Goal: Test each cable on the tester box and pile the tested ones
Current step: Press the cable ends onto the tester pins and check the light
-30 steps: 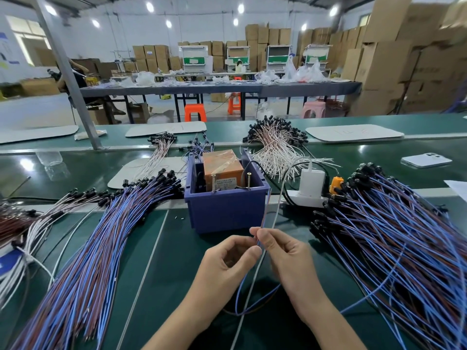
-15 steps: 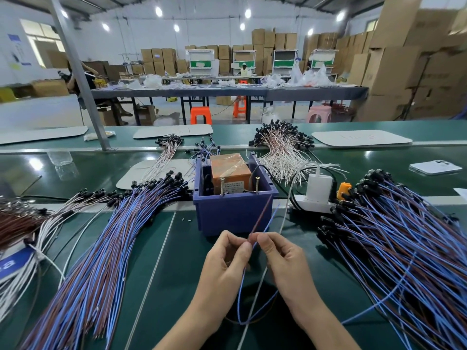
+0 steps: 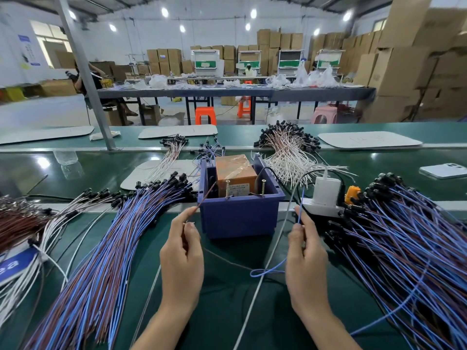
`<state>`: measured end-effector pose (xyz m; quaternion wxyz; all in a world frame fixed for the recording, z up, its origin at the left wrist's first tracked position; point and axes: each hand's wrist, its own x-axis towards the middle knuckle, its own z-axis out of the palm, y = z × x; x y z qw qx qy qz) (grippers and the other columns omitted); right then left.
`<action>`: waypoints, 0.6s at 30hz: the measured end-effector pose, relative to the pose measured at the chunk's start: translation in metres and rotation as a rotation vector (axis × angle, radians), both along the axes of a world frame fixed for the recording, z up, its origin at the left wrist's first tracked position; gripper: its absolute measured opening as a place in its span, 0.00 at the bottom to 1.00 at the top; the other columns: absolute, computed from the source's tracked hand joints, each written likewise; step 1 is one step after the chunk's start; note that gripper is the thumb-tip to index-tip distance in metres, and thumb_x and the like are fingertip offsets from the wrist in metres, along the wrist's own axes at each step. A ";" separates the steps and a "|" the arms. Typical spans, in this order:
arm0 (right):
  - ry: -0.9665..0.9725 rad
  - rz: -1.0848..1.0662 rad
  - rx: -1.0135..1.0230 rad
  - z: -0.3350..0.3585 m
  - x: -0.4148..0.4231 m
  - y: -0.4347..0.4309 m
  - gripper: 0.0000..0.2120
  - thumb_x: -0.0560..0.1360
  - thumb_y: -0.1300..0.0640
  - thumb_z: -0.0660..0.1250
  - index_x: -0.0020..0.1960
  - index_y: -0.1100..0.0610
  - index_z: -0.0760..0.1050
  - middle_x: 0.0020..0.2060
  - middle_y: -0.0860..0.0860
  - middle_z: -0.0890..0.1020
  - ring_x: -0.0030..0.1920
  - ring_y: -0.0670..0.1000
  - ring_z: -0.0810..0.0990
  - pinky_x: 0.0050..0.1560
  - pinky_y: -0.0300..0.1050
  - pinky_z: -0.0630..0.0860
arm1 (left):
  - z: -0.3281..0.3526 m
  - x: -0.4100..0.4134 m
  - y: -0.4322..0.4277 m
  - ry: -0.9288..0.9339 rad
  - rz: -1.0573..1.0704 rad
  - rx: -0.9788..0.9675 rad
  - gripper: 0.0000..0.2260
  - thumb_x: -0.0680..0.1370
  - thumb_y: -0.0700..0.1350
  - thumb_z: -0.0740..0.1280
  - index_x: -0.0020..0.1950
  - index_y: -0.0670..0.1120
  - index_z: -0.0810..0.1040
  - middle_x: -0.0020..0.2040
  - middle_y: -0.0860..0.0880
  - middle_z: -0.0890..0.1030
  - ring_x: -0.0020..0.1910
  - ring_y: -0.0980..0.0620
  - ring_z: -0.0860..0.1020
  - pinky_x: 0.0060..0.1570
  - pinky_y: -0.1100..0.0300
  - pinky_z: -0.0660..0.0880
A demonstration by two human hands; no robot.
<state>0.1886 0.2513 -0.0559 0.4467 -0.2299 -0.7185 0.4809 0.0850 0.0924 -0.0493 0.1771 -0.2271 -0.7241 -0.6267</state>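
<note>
Blue-and-brown cables are piling lower left point(image 3: 106, 248), more waiting at right point(image 3: 404, 248); left hand point(image 3: 182, 258) pinching the brown lead point(image 3: 206, 197), right hand point(image 3: 307, 258) the blue lead point(image 3: 301, 208), nearing the tester box point(image 3: 240, 215).

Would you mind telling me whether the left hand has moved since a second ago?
Yes. The left hand has swung out leftward, from below the middle of the blue tester box to beyond its left corner, holding the brown wire.
</note>
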 end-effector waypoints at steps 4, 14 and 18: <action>-0.051 -0.004 0.107 -0.001 -0.005 0.001 0.20 0.84 0.53 0.55 0.75 0.42 0.65 0.32 0.48 0.76 0.30 0.47 0.73 0.33 0.46 0.71 | -0.002 -0.001 0.001 0.007 0.014 0.008 0.11 0.84 0.49 0.59 0.56 0.66 0.75 0.29 0.53 0.70 0.26 0.56 0.63 0.25 0.59 0.62; 0.054 -0.018 0.072 -0.003 0.001 0.001 0.10 0.83 0.49 0.59 0.56 0.32 0.69 0.39 0.41 0.81 0.35 0.46 0.79 0.33 0.33 0.72 | -0.005 0.002 0.004 -0.044 0.010 0.024 0.08 0.83 0.49 0.61 0.57 0.63 0.75 0.28 0.49 0.71 0.25 0.57 0.62 0.24 0.58 0.61; 0.028 -0.010 0.063 -0.005 0.001 0.002 0.13 0.83 0.54 0.60 0.56 0.33 0.71 0.39 0.41 0.81 0.35 0.46 0.79 0.31 0.35 0.73 | -0.007 0.000 0.004 -0.024 0.018 0.011 0.10 0.83 0.47 0.61 0.59 0.62 0.76 0.28 0.47 0.70 0.25 0.57 0.62 0.25 0.58 0.61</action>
